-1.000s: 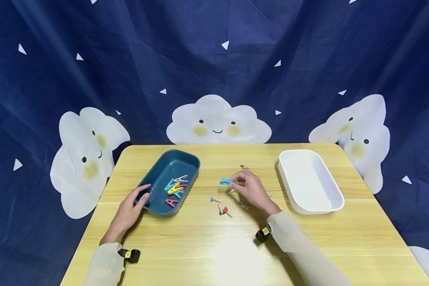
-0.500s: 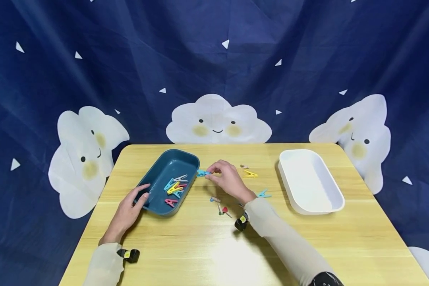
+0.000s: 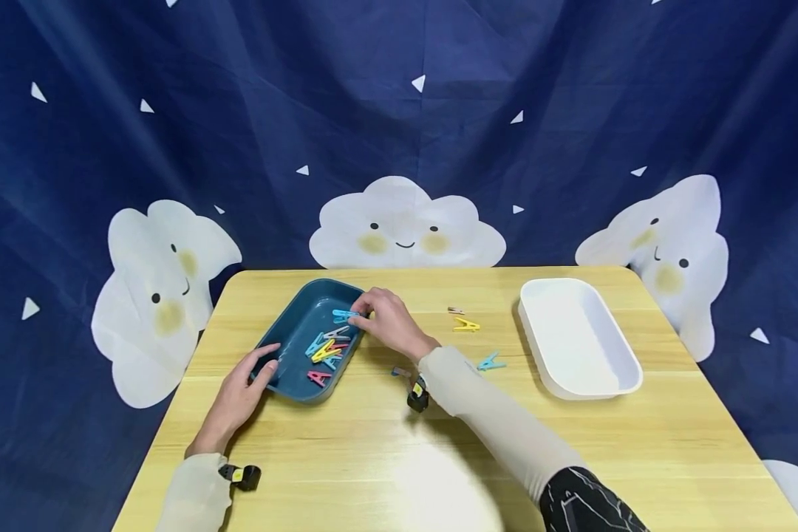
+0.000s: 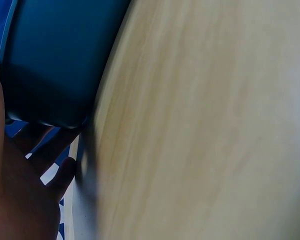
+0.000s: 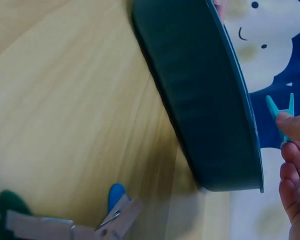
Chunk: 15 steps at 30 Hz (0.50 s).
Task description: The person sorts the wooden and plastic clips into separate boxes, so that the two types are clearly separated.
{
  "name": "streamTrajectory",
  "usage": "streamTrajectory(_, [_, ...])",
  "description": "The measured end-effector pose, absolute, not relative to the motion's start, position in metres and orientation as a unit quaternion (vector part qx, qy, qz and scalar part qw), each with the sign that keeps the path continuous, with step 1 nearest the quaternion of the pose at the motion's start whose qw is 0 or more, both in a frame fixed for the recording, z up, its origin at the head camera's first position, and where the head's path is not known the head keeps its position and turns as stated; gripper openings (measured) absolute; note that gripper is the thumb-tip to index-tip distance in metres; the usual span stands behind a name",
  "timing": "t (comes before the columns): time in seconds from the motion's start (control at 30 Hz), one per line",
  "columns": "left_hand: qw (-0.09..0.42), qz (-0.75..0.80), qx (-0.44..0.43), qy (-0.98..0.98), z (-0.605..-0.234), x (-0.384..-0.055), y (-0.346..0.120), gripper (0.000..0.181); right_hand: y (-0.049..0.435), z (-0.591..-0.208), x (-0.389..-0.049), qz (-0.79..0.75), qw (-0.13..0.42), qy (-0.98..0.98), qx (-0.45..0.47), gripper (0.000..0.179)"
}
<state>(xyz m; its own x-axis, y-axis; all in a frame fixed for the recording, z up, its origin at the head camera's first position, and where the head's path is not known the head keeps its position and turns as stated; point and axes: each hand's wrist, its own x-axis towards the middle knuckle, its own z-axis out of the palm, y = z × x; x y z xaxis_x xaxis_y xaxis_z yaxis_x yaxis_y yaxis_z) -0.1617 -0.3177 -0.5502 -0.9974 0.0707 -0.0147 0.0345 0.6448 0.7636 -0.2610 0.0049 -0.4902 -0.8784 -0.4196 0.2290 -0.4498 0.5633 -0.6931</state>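
Note:
My right hand (image 3: 387, 319) pinches a light-blue plastic clothespin (image 3: 343, 316) between thumb and fingertips. The clothespin is over the far right part of a dark teal bin (image 3: 297, 309); in the right wrist view this clothespin (image 5: 273, 107) shows above the bin's rim. Several plastic clothespins lie inside, among them a yellow one (image 3: 326, 352), a pink one (image 3: 318, 377) and a grey one (image 3: 336, 334). My left hand (image 3: 235, 399) holds the bin's near left corner, a thumb and finger over the rim; in the left wrist view its other fingers (image 4: 57, 150) are against the outside.
A white bin (image 3: 580, 392) stands at the right. On the table lie a yellow clothespin (image 3: 466, 324), a light-blue one (image 3: 490, 361) and a small wooden one (image 3: 455, 310). Small wooden clothespins (image 5: 40, 225) under my right wrist are partly hidden in the head view.
My right hand has carried the light-blue clothespin leftward from mid-table, over the teal bin's right rim. My left hand has stayed at the bin's corner.

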Motion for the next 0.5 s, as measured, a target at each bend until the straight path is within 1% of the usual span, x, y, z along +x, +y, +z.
streamTrajectory(0.3, [0.025, 0.421, 0.028, 0.906, -0.550, -0.161, -0.318, 0.057, -0.016, -0.489, -0.274, 0.376, 0.007, -0.897, 0.232, 0.015])
streamTrajectory(0.5, [0.025, 0.421, 0.027, 0.906, -0.550, -0.162, -0.319, 0.057, -0.026, -0.495, -0.283, 0.342, 0.003, -0.911, 0.231, 0.014])
